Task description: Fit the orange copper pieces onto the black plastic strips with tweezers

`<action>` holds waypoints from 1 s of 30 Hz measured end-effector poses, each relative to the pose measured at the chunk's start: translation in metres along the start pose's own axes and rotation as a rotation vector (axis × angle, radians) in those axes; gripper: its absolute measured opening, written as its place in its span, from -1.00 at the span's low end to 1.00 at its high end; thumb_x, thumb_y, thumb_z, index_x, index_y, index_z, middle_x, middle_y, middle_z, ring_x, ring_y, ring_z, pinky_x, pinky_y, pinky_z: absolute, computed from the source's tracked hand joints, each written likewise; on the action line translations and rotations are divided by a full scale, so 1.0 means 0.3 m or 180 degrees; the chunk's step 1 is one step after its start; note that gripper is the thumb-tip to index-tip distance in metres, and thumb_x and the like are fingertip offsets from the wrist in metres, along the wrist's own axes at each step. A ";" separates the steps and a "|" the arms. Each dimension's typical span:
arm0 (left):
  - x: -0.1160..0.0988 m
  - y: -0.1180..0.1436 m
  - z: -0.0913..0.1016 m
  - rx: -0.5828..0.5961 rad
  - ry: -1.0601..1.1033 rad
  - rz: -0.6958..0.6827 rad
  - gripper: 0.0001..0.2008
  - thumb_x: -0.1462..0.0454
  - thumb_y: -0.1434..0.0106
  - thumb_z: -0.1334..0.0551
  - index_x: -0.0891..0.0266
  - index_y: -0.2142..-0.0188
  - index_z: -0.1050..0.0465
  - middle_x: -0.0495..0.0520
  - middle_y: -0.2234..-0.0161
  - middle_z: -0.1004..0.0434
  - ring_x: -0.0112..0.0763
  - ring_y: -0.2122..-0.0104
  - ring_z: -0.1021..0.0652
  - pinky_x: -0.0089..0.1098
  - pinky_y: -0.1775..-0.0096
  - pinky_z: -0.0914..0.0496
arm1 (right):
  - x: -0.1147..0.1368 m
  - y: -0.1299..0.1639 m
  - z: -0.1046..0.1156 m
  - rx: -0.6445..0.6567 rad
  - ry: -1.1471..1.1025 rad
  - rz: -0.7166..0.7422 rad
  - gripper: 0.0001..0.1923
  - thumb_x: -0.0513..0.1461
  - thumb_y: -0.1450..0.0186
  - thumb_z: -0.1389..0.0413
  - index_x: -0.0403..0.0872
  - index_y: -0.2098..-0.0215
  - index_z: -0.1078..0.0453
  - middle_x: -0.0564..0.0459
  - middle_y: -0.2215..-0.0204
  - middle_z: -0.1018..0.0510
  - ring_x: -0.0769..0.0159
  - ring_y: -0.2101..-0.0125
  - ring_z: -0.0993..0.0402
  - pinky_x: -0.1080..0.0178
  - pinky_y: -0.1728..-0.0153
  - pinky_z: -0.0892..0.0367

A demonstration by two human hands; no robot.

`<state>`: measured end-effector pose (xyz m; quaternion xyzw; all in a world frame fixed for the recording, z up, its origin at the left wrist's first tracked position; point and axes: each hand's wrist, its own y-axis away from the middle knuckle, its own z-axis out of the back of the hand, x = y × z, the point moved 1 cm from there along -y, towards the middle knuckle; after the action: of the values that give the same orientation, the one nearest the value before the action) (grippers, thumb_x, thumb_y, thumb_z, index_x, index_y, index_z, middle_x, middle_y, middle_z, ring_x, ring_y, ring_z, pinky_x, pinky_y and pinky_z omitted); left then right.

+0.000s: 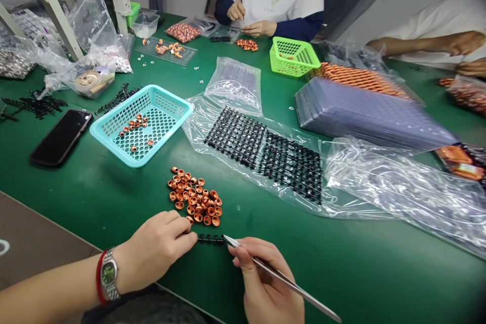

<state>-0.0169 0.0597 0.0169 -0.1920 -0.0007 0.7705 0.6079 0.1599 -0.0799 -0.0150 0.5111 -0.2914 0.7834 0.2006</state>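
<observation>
At the bottom centre of the frame, the left hand (157,248) is pinching one end of a short black strip (211,238) against the green table (341,263), its fingers curled closed around that end. The right hand (266,283) is gripping a pair of metal tweezers (281,277), fingers folded tight on the shaft, and the tips are resting at the strip's other end. Just above the strip, a heap of small copper rings (195,197) is lying loose on the table, close to the left hand's knuckles. Toward the centre left, a teal basket (114,136) is holding a few more of the rings, and a dark phone (61,136) is lying beside it at the left edge. In the middle, black grid trays (266,152) are sitting on a clear plastic bag (398,187). At the top centre, another person's hands (248,20) are working over more copper pieces near a green basket (294,55).
</observation>
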 end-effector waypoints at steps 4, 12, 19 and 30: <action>0.005 -0.009 0.002 0.0042 -0.0016 -0.0064 -0.73 0.45 -0.53 -0.07 0.28 0.16 -0.54 0.10 0.27 -0.56 -0.27 0.34 -0.50 -0.28 0.23 -0.48 | 0.011 -0.004 -0.010 -0.0063 0.0014 0.0288 -0.87 -0.21 -0.44 -0.23 0.03 0.31 -0.52 0.07 0.34 -0.59 0.37 0.42 -0.57 0.38 0.42 -0.52; 0.014 -0.014 0.011 -0.0263 0.0158 -0.0040 -0.69 0.45 -0.56 -0.05 0.27 0.21 -0.55 0.07 0.29 -0.59 -0.31 0.35 -0.52 -0.32 0.25 -0.45 | 0.001 0.001 0.010 -0.0059 0.0079 0.0187 -0.88 -0.22 -0.44 -0.24 0.03 0.30 -0.51 0.08 0.33 -0.62 0.36 0.33 -0.62 0.40 0.32 -0.53; 0.040 -0.056 0.027 -0.0217 0.0087 0.0541 -0.93 0.41 -0.37 -0.38 0.26 0.26 -0.57 0.03 0.34 -0.57 -0.25 0.34 -0.55 -0.31 0.30 -0.47 | 0.016 0.004 0.018 -0.0027 0.0063 -0.0041 -0.85 -0.15 -0.43 -0.25 0.03 0.32 -0.53 0.06 0.35 -0.64 0.32 0.36 -0.63 0.38 0.36 -0.52; 0.023 -0.078 0.026 -0.0239 0.0125 0.0821 -0.87 0.49 -0.30 -0.32 0.26 0.29 -0.57 0.05 0.35 -0.60 -0.24 0.35 -0.62 -0.30 0.28 -0.55 | 0.019 0.038 0.019 -0.0183 0.0013 -0.0118 -0.84 -0.13 -0.44 -0.25 0.03 0.32 -0.54 0.05 0.35 -0.65 0.30 0.37 -0.64 0.36 0.37 -0.51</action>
<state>0.0015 0.0740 0.0275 -0.2281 0.0070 0.8378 0.4960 0.1546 -0.0923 -0.0108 0.5089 -0.3039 0.7718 0.2302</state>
